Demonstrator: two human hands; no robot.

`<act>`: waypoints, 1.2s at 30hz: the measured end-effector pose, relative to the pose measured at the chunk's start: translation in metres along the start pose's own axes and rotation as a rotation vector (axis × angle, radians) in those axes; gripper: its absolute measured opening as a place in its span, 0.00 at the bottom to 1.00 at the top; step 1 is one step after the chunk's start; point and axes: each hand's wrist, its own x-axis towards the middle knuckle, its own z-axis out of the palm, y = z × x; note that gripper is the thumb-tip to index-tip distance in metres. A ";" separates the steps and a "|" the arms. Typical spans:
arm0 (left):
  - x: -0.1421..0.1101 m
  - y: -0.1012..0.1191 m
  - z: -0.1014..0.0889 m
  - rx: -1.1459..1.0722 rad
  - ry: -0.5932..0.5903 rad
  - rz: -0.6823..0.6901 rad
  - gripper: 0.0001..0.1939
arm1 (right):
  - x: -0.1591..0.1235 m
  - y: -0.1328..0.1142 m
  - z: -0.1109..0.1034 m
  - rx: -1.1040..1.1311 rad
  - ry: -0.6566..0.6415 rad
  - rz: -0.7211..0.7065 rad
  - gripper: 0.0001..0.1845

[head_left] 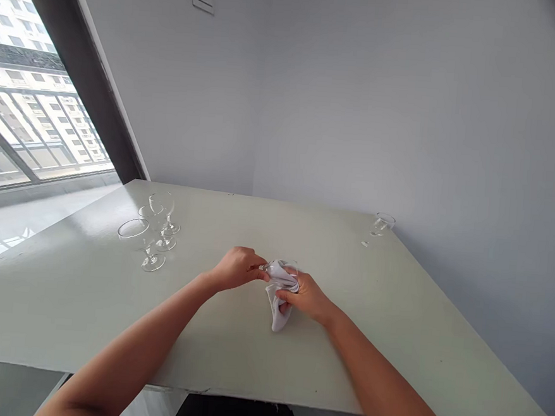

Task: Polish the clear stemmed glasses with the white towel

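Over the middle of the table, my left hand (241, 269) pinches the stem end of a wine glass (266, 267), which lies tilted on its side. My right hand (310, 297) grips a white cloth (278, 316) wrapped around the bowl of that glass. A loose end of the cloth hangs below my right fingers. Most of the glass is hidden by the cloth and my fingers; a bit of its clear rim shows at the upper right of the cloth.
Several stemmed glasses stand upright together at the left, the nearest glass (152, 262) in front. Another glass (383, 224) is at the far right edge of the pale table (229, 357). Grey walls (384, 101) border the back and right; a window (28, 102) is at left.
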 end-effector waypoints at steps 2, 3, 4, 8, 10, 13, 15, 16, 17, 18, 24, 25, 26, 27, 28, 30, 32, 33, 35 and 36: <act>0.000 0.004 -0.005 -0.219 -0.136 -0.104 0.24 | -0.001 -0.001 -0.002 -0.106 0.022 -0.068 0.09; 0.000 0.006 -0.007 -0.336 -0.207 -0.148 0.24 | -0.002 -0.003 -0.004 -0.163 0.028 -0.105 0.07; 0.000 0.007 -0.010 -0.442 -0.271 -0.183 0.24 | -0.002 -0.005 -0.006 -0.218 0.030 -0.139 0.07; -0.001 0.005 -0.017 -0.647 -0.401 -0.257 0.24 | -0.005 -0.009 -0.015 -0.355 0.038 -0.208 0.09; -0.002 0.002 -0.019 -0.648 -0.417 -0.285 0.23 | -0.003 -0.006 -0.023 -0.354 0.085 -0.223 0.11; -0.003 -0.007 -0.021 -0.591 -0.369 -0.360 0.20 | 0.001 0.004 -0.040 -0.287 0.229 -0.260 0.12; -0.003 -0.013 -0.020 -0.525 -0.282 -0.414 0.19 | 0.003 0.010 -0.050 -0.232 0.412 -0.311 0.13; -0.002 -0.016 -0.019 -0.478 -0.228 -0.439 0.19 | 0.003 0.011 -0.053 -0.222 0.522 -0.344 0.14; -0.002 -0.018 -0.017 -0.419 -0.175 -0.459 0.19 | 0.003 0.010 -0.053 -0.238 0.620 -0.378 0.14; -0.001 -0.020 -0.014 -0.352 -0.128 -0.472 0.18 | 0.003 0.008 -0.051 -0.287 0.683 -0.410 0.15; 0.000 -0.010 0.013 0.107 0.004 -0.248 0.13 | 0.003 -0.007 -0.001 -0.836 0.325 -0.504 0.18; 0.000 -0.005 0.017 0.165 0.015 -0.178 0.13 | 0.005 -0.006 0.005 -0.847 0.276 -0.500 0.18; -0.001 0.000 0.021 0.216 0.030 -0.101 0.13 | 0.006 -0.004 0.008 -0.825 0.260 -0.487 0.19; -0.001 0.004 0.024 0.259 0.053 -0.023 0.14 | 0.008 -0.002 0.008 -0.775 0.272 -0.462 0.18; -0.001 0.008 0.026 0.296 0.080 0.058 0.14 | 0.009 0.001 0.005 -0.697 0.303 -0.426 0.17; -0.002 0.013 0.029 0.360 0.141 0.198 0.14 | 0.012 0.008 -0.008 -0.461 0.346 -0.296 0.16; -0.002 0.015 0.030 0.354 0.182 0.258 0.14 | 0.015 0.014 -0.021 -0.125 0.317 -0.119 0.17; -0.002 0.015 0.031 0.331 0.200 0.262 0.15 | 0.016 0.017 -0.026 0.063 0.302 -0.043 0.17; -0.001 0.016 0.034 0.262 0.244 0.200 0.17 | 0.020 0.020 -0.029 0.413 0.325 0.039 0.16; -0.001 0.016 0.035 0.226 0.269 0.142 0.18 | 0.021 0.020 -0.027 0.555 0.363 0.042 0.14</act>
